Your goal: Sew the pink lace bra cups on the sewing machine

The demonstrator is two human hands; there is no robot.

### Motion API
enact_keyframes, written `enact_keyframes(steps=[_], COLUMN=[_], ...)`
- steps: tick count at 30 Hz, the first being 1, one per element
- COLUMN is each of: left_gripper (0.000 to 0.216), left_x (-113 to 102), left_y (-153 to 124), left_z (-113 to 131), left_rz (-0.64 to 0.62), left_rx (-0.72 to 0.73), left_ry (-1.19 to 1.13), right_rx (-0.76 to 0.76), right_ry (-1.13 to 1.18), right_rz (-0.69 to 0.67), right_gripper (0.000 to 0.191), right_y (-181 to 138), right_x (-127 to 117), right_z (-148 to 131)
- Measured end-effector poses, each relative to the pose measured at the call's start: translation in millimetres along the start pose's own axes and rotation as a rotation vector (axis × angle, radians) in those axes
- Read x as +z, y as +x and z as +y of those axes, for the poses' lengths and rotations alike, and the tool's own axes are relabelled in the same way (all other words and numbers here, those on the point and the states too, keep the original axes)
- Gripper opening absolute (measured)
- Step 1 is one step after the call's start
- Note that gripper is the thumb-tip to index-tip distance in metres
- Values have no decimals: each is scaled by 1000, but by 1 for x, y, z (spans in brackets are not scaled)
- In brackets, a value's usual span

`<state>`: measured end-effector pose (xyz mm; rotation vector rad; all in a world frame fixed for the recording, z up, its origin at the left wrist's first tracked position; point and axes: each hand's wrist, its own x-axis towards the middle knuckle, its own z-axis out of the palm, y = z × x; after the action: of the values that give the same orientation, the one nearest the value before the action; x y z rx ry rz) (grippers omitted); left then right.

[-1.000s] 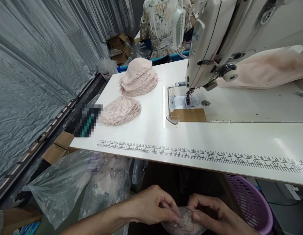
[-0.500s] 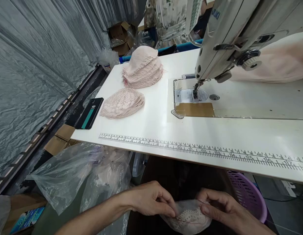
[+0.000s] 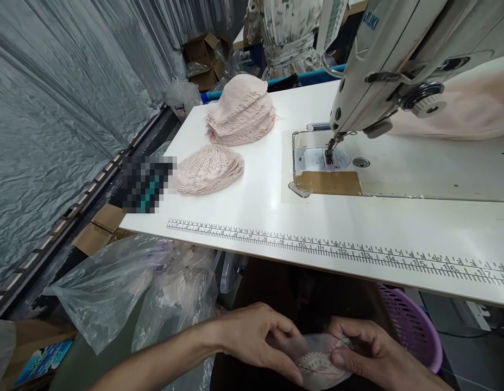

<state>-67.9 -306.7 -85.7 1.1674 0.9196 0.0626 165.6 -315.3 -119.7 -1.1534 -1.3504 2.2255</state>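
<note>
Low in front of me, below the table edge, both hands are on a sheer mesh piece with pale scalloped lace point(image 3: 319, 363) and a dark reddish line of stitching along it. My left hand point(image 3: 262, 336) holds its left side, the fingers partly behind the mesh and the thumb in front. My right hand point(image 3: 364, 347) pinches the right edge between thumb and fingers. On the white table point(image 3: 260, 203) lie a fanned stack of pale pink lace pieces point(image 3: 211, 169) and, behind it, a stack of pink cup-shaped fabric pieces point(image 3: 244, 111).
A sewing machine point(image 3: 378, 81) stands on the table's right, with pink fabric point(image 3: 459, 117) beyond it. A printed ruler point(image 3: 317, 247) runs along the front edge. Clear plastic bags point(image 3: 174, 298) hang at lower left; a purple basket point(image 3: 415, 326) is below right. A person in patterned clothing point(image 3: 290, 32) is behind.
My left hand has shifted its grip, its thumb now lower and its fingers further behind the mesh. My right hand keeps its pinch. The view has moved slightly.
</note>
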Motion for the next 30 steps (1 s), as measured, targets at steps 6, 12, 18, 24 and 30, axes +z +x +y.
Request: enact_keyframes(steps=[6, 12, 18, 24, 30], left_gripper=[16, 16, 23, 20, 18], left_x=[11, 7, 4, 3, -3], left_y=[10, 9, 6, 6, 0], left_z=[-1, 0, 0, 3, -9], left_rz=[97, 0, -31, -46, 34], left_rx=[-63, -83, -125, -118, -98], left_ry=[-34, -91, -155, -101, 43], right_rx=[2, 35, 43, 52, 28], right_ry=[-25, -23, -20, -6, 0], right_rz=[-7, -105, -129, -145, -113], right_gripper=[46, 50, 41, 42, 40], right_y=[2, 6, 6, 7, 4], right_x=[-1, -3, -2, 2, -7], right_z=[1, 3, -1, -2, 4])
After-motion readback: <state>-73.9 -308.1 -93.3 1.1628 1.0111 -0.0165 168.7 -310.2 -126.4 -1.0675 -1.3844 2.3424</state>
